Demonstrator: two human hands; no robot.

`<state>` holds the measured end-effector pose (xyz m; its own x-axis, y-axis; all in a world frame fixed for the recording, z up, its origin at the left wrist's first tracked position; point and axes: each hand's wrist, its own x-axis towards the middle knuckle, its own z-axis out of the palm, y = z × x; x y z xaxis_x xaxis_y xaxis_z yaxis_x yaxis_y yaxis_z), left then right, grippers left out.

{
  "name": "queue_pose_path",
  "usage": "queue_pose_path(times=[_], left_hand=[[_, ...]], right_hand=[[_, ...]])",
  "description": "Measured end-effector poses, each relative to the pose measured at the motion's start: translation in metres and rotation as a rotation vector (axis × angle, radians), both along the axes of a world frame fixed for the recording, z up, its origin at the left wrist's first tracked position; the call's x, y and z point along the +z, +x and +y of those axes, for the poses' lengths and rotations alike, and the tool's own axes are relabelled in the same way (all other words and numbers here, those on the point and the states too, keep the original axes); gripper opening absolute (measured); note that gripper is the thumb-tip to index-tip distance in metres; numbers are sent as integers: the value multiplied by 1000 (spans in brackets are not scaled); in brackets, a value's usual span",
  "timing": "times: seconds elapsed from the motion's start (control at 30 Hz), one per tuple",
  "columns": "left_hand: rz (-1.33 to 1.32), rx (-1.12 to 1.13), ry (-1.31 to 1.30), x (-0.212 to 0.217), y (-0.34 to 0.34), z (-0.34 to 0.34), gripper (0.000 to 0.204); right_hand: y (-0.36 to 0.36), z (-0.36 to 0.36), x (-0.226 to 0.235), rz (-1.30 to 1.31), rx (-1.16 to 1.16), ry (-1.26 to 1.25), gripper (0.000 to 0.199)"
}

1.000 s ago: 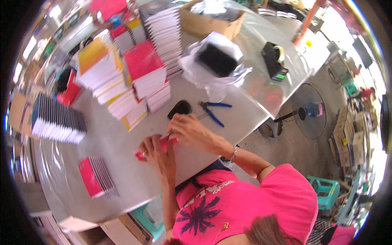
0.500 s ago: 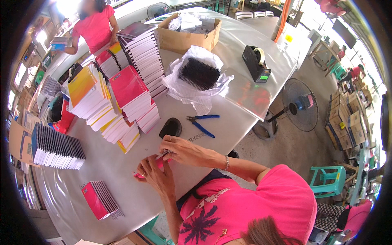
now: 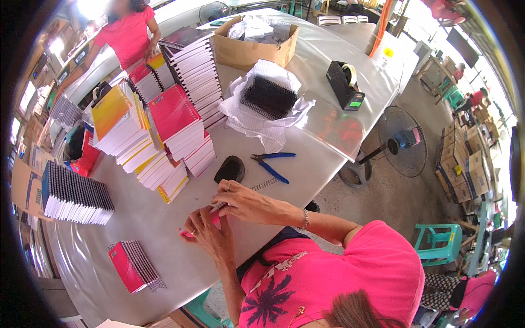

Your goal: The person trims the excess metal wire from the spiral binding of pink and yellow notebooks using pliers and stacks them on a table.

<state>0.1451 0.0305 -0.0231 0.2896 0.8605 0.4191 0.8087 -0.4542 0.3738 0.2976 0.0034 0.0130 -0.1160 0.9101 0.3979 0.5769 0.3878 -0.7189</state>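
**Grip nearly unchanged since previous frame**

Head view: small pink-covered booklet (image 3: 215, 217) left of frame centre, partly hidden. Left hand (image 3: 208, 230): fingers curled over it, gripping. Right hand (image 3: 240, 202): fingertips pinched on its upper end. Upper left, pink-shirted co-worker (image 3: 128, 38): arm now stretched leftward; blue object out of sight. Centre: blue-handled metal pliers (image 3: 273, 164), thin wire spiral (image 3: 264, 185), rounded black pad (image 3: 229, 169). Above: crumpled white paper (image 3: 268, 136) under bristly black coils (image 3: 269, 97).

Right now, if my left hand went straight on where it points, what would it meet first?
Past the pink notebook it holds, your left hand would probably meet the near end of the yellow stack, though depth is unclear.
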Motion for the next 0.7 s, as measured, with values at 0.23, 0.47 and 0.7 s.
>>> queue_pose_path(times=[0.23,0.47,0.7], left_hand=[[-24,-35,-39,2,-5,1,25],[2,-73,-12,4,-6,3,24],[5,-105,-73,2,-12,5,24]], right_hand=[[-2,6,-12,14,13,27,18],[1,5,0,19,-14,-7,16],[2,7,6,24,-18,-156,20]])
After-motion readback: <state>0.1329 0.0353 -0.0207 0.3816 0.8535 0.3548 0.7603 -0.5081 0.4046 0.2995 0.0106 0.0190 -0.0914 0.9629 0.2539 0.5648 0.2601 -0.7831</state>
